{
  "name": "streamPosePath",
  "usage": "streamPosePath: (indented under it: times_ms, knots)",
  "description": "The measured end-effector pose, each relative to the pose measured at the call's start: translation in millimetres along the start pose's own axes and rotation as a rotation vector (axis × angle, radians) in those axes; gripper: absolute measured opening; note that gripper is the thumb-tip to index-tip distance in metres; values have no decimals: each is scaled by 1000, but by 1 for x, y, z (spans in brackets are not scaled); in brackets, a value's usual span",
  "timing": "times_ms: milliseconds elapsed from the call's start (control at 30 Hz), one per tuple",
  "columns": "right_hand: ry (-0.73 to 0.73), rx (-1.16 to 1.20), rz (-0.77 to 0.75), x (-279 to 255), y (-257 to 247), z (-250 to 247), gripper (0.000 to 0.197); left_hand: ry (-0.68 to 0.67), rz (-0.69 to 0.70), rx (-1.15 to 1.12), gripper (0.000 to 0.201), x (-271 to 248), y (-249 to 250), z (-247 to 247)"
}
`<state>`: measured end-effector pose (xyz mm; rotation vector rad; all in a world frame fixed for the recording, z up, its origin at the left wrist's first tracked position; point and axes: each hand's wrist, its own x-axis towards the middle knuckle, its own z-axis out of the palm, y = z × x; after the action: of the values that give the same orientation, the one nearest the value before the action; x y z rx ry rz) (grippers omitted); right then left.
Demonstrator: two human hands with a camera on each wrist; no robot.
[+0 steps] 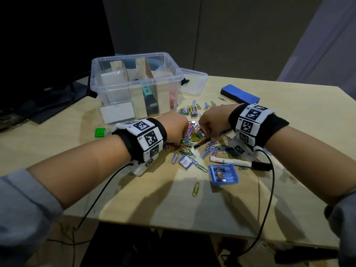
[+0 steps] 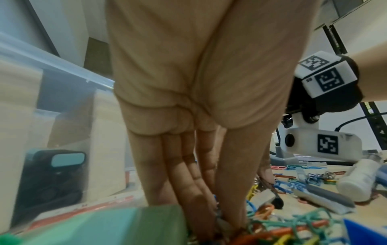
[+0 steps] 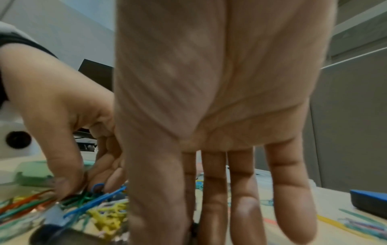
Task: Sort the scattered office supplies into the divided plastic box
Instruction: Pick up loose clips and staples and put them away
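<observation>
Left hand (image 1: 176, 126) pinching paper clips (image 1: 189, 137) mid-bench, right hand (image 1: 212, 122) fingers down on the pile, grip unclear, clear box (image 1: 134, 83) at eleven o'clock.

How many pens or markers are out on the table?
2: a dark pen at the right hand's fingertips, and a white marker nearer, by the right wrist. The clips may hide more.

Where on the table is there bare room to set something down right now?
Bare table lies along the near edge, between the two forearms, below the lone green paper clip. More lies right of the blue eraser. It is crowded around both hands, in the paper clips before the plastic box.
</observation>
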<state>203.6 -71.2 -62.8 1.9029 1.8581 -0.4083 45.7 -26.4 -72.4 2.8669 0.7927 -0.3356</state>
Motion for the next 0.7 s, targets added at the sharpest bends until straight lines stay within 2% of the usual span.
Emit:
streamPosePath:
  times_ms: [233, 367, 467, 533, 600, 700]
  knots:
    - [88, 135, -41, -2, -6, -1, 29, 75, 12, -168, 18, -8, -8, 5]
    - [207, 296, -44, -7, -6, -12, 26, 201, -10, -332, 24, -10, -15, 4]
    - [340, 453, -85, -10, -12, -23, 21, 331, -50, -592, 27, -9, -18, -3]
    - [404, 506, -100, -9, -16, -28, 19, 388, -92, -788, 20, -8, -19, -6]
    - [427, 563, -106, -9, -20, -31, 19, 417, -128, -956, 8, -8, -22, -7]
    - [440, 631, -122, -10, -23, -33, 21, 429, -133, -1110, 12, -8, -30, -5]
